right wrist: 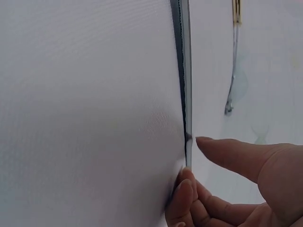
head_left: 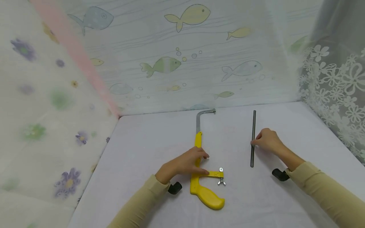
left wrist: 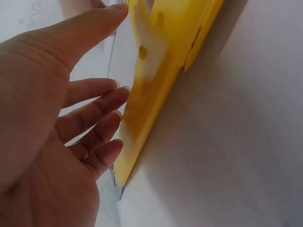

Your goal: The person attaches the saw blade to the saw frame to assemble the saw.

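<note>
Pale fish-print curtain (head_left: 131,41) hangs behind the white table (head_left: 148,142) where you work. Flat in the middle lies the saw frame (head_left: 195,180), handle end toward you; to its right, well apart, lies the blade (head_left: 254,126), its length running away from you.

Expect the frame to be stiff, moderately heavy and weightiest near the handle (head_left: 212,199), so grip it there and steady the bend of the metal front arm (head_left: 198,123). Your left hand (head_left: 186,161) reaches over its yellow spine, fingers loosely bent and slightly spread, thumb well away from them by the short crossarm (head_left: 215,174).

Judge the blade light, thin and springy, perhaps slick; take it by its flat faces, off the fine teeth. Your right hand (head_left: 268,139) meets it near mid-length with fingers curled, but you cannot tell whether the thumb has closed the pinch.

Glossy yellow covers most of the frame, with a silvery wing nut (head_left: 221,181) under the crossarm; the blade is plain dark grey.
</note>
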The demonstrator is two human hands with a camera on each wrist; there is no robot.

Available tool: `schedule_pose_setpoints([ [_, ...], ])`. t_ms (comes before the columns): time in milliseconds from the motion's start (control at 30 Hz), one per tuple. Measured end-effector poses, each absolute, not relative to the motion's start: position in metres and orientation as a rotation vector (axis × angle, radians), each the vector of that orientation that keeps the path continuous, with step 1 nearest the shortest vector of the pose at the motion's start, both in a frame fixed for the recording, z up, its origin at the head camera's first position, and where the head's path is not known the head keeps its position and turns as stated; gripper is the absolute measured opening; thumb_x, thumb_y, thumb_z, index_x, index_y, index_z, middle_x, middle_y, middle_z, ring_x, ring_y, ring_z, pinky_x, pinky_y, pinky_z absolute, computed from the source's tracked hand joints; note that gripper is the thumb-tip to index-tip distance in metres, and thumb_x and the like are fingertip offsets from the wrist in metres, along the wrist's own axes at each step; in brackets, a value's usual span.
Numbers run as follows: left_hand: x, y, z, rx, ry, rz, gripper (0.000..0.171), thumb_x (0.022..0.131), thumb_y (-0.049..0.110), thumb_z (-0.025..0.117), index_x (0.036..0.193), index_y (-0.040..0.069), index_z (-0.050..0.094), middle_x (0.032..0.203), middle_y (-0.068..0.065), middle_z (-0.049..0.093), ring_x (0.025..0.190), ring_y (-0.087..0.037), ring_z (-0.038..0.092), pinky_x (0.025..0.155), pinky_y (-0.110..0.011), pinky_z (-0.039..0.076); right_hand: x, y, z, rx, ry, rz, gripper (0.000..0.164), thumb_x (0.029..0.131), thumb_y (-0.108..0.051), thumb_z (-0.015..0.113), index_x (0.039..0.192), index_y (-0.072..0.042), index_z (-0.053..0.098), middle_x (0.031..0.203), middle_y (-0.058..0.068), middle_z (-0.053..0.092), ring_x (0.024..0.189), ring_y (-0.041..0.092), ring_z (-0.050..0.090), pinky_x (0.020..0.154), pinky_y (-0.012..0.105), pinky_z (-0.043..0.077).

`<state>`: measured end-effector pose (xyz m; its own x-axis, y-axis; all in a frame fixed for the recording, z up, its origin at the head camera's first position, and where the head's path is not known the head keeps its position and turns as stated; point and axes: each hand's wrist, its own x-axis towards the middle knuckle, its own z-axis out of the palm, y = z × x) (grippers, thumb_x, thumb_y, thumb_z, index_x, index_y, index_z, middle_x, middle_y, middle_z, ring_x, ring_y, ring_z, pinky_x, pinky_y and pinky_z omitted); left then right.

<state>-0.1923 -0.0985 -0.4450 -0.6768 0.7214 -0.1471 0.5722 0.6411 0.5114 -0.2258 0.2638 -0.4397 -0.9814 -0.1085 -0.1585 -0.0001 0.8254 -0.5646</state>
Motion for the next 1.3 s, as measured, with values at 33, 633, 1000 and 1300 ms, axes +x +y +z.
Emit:
schedule_pose_setpoints([
  [33,-0.191,-0.098,-0.445,1.045,2.523,0.611,0.057,0.087,0.045,0.081,0.132,0.013,0.065,0.125,0.005,0.060,0.109,-0.010,0.048,0.096,-0.023,0.044,-0.226,0.263,-0.440,-0.075,2.827,-0.866,0.036,0.090,-0.022,0.074,0.095,0.013,0.069,0.091,0.022,0.066,0.080,0.030,0.061,0.067,0.040,0.050],
  [633,-0.180,-0.080,-0.449,1.243,2.455,0.586,0.035,0.089,0.025,0.082,0.119,0.010,0.069,0.108,0.005,0.061,0.094,-0.006,0.053,0.085,-0.014,0.045,-0.226,0.246,-0.430,0.003,2.829,-0.776,0.030,0.090,-0.011,0.068,0.097,0.018,0.062,0.090,0.028,0.065,0.080,0.037,0.063,0.067,0.044,0.053],
  [1000,-0.175,-0.074,-0.451,1.217,2.403,0.595,0.018,0.095,0.019,0.076,0.110,0.012,0.069,0.097,0.008,0.059,0.085,-0.003,0.051,0.077,-0.013,0.046,-0.226,0.238,-0.431,0.016,2.831,-0.731,0.018,0.091,-0.003,0.056,0.097,0.014,0.055,0.083,0.023,0.064,0.061,0.024,0.060,0.054,0.032,0.048],
  [1300,-0.174,-0.070,-0.452,1.203,2.391,0.598,0.017,0.095,0.018,0.075,0.109,0.011,0.068,0.095,0.009,0.059,0.083,-0.004,0.051,0.077,-0.014,0.046,-0.222,0.234,-0.432,0.046,2.803,-0.749,0.012,0.090,0.001,0.050,0.095,0.011,0.053,0.073,0.017,0.062,0.055,0.022,0.062,0.050,0.030,0.048],
])
